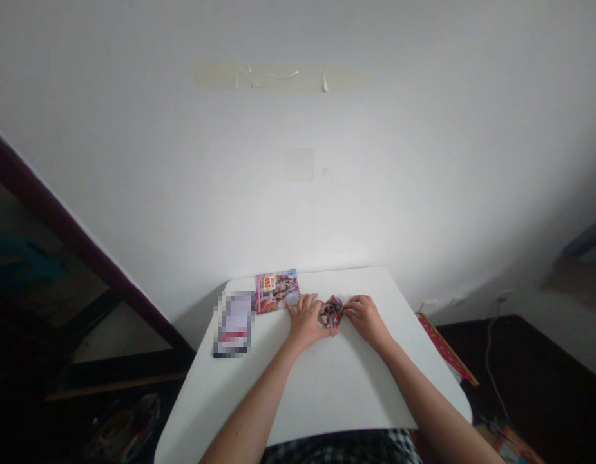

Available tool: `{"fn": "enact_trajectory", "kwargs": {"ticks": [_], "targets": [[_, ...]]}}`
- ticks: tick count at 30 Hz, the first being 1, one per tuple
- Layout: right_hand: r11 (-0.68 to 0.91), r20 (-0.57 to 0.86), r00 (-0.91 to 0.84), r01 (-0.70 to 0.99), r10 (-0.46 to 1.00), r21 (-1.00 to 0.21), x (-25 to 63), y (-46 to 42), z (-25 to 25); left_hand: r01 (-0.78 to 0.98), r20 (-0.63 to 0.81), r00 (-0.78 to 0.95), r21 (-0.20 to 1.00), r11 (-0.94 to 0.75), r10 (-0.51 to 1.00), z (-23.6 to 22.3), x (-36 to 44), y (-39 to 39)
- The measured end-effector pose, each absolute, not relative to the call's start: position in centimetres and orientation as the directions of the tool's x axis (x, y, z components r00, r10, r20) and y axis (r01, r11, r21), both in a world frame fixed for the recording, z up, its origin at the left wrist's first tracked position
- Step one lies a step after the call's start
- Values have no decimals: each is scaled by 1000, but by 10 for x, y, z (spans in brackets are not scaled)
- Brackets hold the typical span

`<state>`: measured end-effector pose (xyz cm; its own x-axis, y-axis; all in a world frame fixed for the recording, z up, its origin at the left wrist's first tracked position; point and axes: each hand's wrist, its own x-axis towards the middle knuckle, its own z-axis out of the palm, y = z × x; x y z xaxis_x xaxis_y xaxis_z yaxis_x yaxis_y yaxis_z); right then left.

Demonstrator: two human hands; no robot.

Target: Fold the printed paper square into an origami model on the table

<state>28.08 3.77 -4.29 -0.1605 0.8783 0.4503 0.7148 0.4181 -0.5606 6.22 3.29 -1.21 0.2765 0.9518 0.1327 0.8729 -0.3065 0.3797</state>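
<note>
The small paper (332,310) lies on the surface (339,386) between the two hands. The left hand (305,319) is spread, thumb and fingers parted around the paper's left side; how hard it presses, I cannot tell. The right hand (363,314) is nearly closed, its fingertips gathered at the paper's right edge, seemingly pinching it.

To handle it well, the left hand should steady the paper lightly while the right works the edge with small, even moves; a hard tug could tear or crumple it, since it looks thin and uneven.

Left of the paper and beyond it, the flyer (277,292) sits just beside the left fingers, so sweeping that way risks nudging it. The phone (236,325), pixelated, lies farther left. Beyond the paper, the far edge meets the wall (346,219). Right of it, bare surface runs past the right hand to a side edge. The widest room is on the paper's near side, between the forearms.
</note>
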Motion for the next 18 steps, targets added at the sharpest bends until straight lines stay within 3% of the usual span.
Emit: {"fn": "enact_trajectory", "kwargs": {"ticks": [18], "targets": [[408, 432, -170, 728, 886, -551, 280, 40, -46, 844, 141, 319, 408, -349, 937, -8, 64, 30]]}}
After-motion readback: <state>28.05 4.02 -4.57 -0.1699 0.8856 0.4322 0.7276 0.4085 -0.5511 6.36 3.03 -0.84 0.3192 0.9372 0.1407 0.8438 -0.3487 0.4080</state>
